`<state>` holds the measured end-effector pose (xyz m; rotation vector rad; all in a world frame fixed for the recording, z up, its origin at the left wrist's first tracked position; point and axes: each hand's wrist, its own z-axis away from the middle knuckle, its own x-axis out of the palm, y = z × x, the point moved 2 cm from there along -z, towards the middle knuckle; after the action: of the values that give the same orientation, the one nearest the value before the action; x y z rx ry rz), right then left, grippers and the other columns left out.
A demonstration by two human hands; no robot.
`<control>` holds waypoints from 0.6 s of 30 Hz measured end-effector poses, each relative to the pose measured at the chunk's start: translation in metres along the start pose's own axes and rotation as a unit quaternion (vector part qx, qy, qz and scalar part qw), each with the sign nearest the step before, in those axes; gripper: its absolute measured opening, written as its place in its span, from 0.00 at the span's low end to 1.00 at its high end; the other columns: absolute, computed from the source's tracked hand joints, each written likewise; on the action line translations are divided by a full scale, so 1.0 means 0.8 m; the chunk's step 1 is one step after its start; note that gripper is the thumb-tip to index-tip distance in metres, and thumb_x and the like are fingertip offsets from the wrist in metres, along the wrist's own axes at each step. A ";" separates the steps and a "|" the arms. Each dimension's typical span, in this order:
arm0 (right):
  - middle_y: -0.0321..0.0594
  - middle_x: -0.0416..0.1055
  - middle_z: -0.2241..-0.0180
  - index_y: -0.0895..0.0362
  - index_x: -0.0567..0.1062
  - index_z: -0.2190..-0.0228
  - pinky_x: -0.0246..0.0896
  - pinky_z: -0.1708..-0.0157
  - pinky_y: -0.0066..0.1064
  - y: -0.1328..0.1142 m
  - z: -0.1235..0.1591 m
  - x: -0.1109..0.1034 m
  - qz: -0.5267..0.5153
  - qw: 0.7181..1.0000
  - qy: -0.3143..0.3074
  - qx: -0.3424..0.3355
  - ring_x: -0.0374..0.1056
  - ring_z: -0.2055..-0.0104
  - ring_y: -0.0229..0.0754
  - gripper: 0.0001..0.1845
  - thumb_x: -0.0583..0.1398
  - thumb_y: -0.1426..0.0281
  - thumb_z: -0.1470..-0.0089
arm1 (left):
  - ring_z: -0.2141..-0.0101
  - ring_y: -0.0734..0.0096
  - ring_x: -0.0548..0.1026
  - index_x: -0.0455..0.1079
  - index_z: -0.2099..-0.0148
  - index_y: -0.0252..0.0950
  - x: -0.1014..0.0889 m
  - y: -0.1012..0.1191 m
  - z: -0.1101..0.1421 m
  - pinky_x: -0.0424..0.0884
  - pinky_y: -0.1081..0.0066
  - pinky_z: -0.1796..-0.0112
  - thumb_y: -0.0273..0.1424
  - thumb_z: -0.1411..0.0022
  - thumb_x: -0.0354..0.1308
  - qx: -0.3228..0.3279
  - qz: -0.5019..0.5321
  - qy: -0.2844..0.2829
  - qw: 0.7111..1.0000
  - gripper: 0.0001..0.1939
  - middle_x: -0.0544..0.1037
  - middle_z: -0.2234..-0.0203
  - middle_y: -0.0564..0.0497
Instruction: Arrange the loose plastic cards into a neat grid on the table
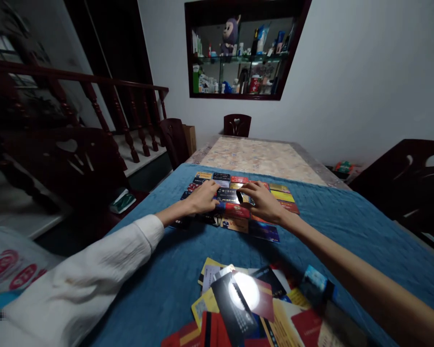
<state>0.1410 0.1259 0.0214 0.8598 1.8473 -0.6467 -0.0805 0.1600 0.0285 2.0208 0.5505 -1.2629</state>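
Note:
A black card [227, 194] with pale print lies between my two hands, among cards laid out in rows. My left hand [202, 196] has its thumb and fingertips closed on the card's left end. At its right end, my right hand [261, 201] curls thumb and forefinger around the edge, with a small dark shape between them that I cannot make out. Around them lie a red card [237, 210], a tan card marked VIP [235, 224], a dark blue card [264, 231] and a yellow card [282, 195]. My hands hide part of the rows.
A loose, overlapping pile of cards [238, 308] lies nearest me, with glare on top. Blue cloth [155, 274] covers the near part of the patterned table [260, 154]. Dark wooden chairs [405, 178] stand around it. A white plastic bag [14, 265] is at left.

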 end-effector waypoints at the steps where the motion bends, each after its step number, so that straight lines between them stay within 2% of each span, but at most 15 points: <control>1: 0.48 0.72 0.50 0.55 0.75 0.48 0.60 0.50 0.45 0.002 -0.007 0.001 0.000 1.000 0.001 0.002 0.61 0.50 0.53 0.21 0.60 0.70 0.44 | 0.51 0.53 0.70 0.71 0.54 0.35 -0.001 -0.006 -0.006 0.67 0.58 0.46 0.25 0.49 0.63 -0.002 0.002 0.004 1.000 0.18 0.72 0.56 0.44; 11: 0.48 0.73 0.50 0.53 0.77 0.48 0.60 0.52 0.44 0.041 -0.071 0.029 -0.003 0.999 0.002 0.036 0.63 0.50 0.53 0.22 0.62 0.68 0.45 | 0.54 0.54 0.72 0.73 0.57 0.34 -0.003 -0.052 -0.059 0.67 0.62 0.50 0.24 0.52 0.62 -0.041 -0.004 0.018 0.999 0.16 0.75 0.58 0.43; 18: 0.48 0.73 0.47 0.58 0.76 0.47 0.57 0.51 0.39 0.066 -0.112 0.046 0.023 0.997 -0.025 0.075 0.63 0.49 0.53 0.24 0.63 0.70 0.46 | 0.56 0.56 0.73 0.74 0.60 0.31 0.001 -0.080 -0.100 0.68 0.68 0.55 0.22 0.53 0.62 -0.075 -0.069 0.014 0.995 0.14 0.77 0.59 0.43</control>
<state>0.1232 0.2350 0.0197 0.9721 1.7452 -0.7793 -0.0736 0.2618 0.0308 1.9040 0.7857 -1.2361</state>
